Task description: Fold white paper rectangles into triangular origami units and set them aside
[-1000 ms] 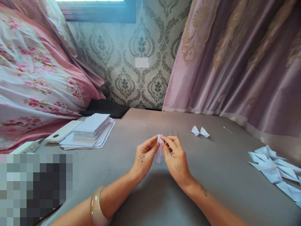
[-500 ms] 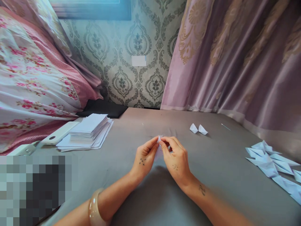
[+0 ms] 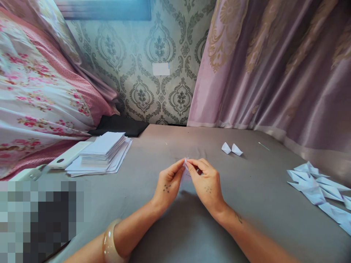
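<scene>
1. Since a second ago: paper (image 3: pixel 186 174) shows less of itself at my fingertips, its strip no longer hanging plainly below; stack and folded pieces sit slightly further left in view.
2. Left hand (image 3: pixel 167 180): thumb and forefinger pinching the paper from its left.
3. Right hand (image 3: pixel 207 184): thumb and forefinger pinching from its right; fingertips of both hands nearly meeting.
4. Key relation: paper lies between the hands, just beyond both thumbs, neither hand clearly nearer. Long axis appears to run from the fingertips down toward me; exact tilt cannot be told.
5. Obstruction: my own fingers cover most of the paper, so its creases are unreadable.
6. Outward: two folded pieces (image 3: pixel 226 148) beyond my right hand, side by side; pile (image 3: pixel 318 188) of folded paper farther right; stack (image 3: pixel 102 155) of sheets left, beside a white case (image 3: pixel 67 156).
</scene>
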Tool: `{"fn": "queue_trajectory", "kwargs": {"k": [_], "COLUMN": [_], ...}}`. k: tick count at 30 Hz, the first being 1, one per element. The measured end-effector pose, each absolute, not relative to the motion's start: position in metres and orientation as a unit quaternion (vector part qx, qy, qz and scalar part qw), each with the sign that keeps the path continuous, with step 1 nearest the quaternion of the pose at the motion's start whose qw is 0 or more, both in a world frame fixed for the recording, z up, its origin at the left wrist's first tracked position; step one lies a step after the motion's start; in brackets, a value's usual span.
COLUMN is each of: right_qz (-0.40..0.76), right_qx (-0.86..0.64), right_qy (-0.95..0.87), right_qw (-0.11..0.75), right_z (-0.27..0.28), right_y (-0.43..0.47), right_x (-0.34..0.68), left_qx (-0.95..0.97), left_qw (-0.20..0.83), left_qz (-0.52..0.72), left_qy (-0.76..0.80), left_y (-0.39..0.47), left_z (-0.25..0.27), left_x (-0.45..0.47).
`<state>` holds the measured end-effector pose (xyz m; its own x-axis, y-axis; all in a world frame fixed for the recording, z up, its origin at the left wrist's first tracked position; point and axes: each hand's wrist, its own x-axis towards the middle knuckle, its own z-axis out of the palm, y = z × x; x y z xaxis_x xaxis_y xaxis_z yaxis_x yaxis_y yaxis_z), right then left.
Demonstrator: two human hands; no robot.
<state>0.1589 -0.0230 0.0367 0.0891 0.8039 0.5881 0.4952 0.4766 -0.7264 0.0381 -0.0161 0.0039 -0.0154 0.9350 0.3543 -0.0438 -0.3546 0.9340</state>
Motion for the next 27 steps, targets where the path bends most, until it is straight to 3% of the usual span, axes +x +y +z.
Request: {"fn": "queue_trajectory", "kwargs": {"k": [7, 20, 27], "right_qz": [0.236, 0.249, 0.314], "right_qx": [-0.495, -0.513, -0.511], "right_qy": [-0.626, -0.637, -0.616], "right_qw": [0.554, 0.519, 0.510], "right_z": [0.0398, 0.0394, 0.0440], "right_y": [-0.0198, -0.0186, -0.0173], "right_x": [0.1598, 0.1603, 0.1615], "left_qx": [0.579, 0.591, 0.567], "left_qw": [0.405, 0.411, 0.431], "left_qz": [0.586, 0.572, 0.580], "left_qy": [0.397, 0.392, 0.395], "left_y": [-0.0164, -0.0175, -0.0170], "left_z": [0.0030, 0.0053, 0.0075], "left_x": [0.0385, 0.0389, 0.0374]}}
